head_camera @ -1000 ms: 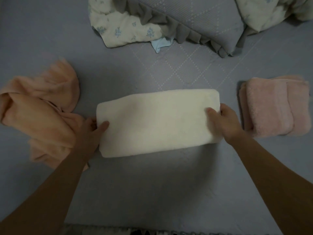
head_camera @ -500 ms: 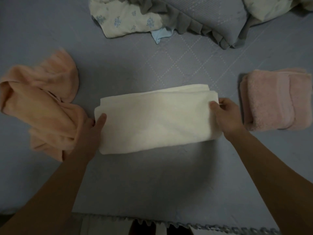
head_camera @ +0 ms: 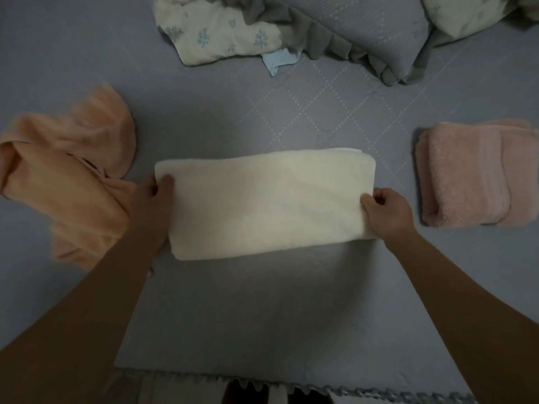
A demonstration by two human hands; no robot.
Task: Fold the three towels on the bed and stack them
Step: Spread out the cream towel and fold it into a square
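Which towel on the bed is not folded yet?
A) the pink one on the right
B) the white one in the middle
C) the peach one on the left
C: the peach towel lies crumpled, while the pink towel is folded and both hands grip the folded white towel.

A grey frilled pillow [head_camera: 364,33] overlaps a floral quilt [head_camera: 215,39], beside perhaps a pale-blue cloth scrap [head_camera: 278,60].

Dim light. Grey-blue quilted bedspread [head_camera: 291,316] covers the bed; ruffled grey pillow [head_camera: 364,33] and floral bedding [head_camera: 215,33] at far edge.
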